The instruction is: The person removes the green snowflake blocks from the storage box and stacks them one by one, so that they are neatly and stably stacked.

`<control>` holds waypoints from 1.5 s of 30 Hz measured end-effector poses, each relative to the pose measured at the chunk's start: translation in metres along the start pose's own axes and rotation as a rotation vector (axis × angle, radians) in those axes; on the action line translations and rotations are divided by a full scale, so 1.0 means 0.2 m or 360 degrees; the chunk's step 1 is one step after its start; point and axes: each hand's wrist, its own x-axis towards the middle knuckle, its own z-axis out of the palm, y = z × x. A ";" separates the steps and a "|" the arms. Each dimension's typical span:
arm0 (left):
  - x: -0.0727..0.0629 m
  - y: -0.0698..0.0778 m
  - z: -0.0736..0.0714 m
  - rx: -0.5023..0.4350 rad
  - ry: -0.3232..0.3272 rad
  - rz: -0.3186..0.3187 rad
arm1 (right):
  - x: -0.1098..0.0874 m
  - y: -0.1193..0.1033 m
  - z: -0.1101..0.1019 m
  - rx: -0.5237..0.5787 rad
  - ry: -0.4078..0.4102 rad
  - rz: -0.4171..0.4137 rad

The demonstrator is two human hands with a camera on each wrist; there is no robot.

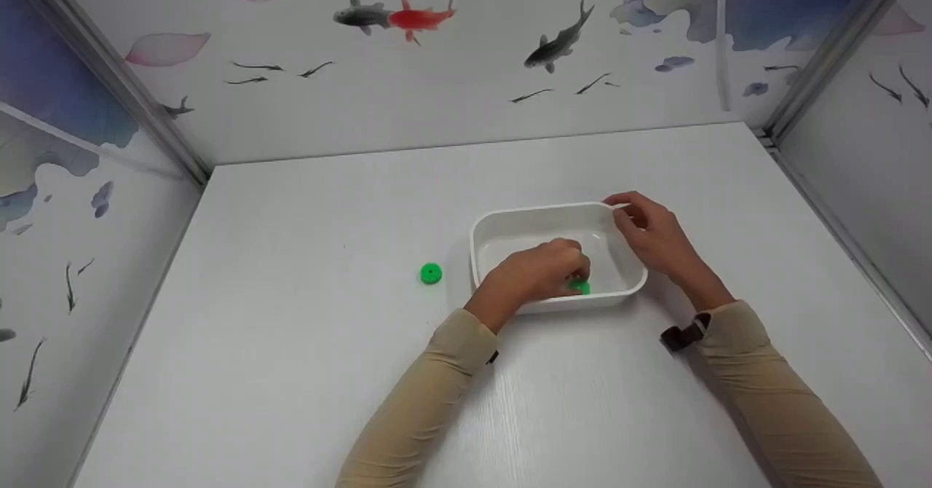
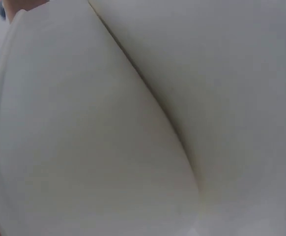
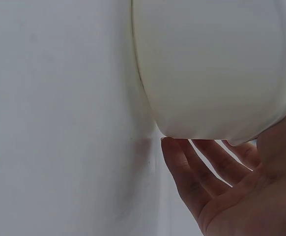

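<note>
A white rectangular plastic container (image 1: 539, 210) stands on the table, right of centre in the head view. My left hand (image 1: 546, 269) reaches over its near rim and pinches a green round disc (image 1: 580, 287) low inside, which the fingers partly cover. At the far right corner, my right hand (image 1: 655, 237) grips the rim, thumb at the inner side and fingers outside. In the right wrist view those fingers (image 3: 182, 172) lie against the outer wall. The left wrist view shows only the container's outer wall (image 2: 84, 118); the left fingers are hidden there.
A second green disc (image 1: 431, 273), with a small dark centre, lies on the white table (image 1: 291, 313) left of the container. Behind stands a wall panel (image 1: 466, 95) printed with fish; similar panels close off both sides.
</note>
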 end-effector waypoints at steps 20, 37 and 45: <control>-0.03 -0.03 -0.03 0.0028 0.0059 -0.0058 | 0.02 -0.01 0.01 -0.0021 -0.0026 0.0007; -0.21 -0.10 -0.10 -0.0146 0.0346 0.0073 | 0.00 -0.02 0.00 -0.0003 -0.0047 0.0030; -0.31 -0.12 -0.12 -0.0140 0.0476 0.0181 | 0.00 0.00 0.00 -0.0027 -0.0012 0.0017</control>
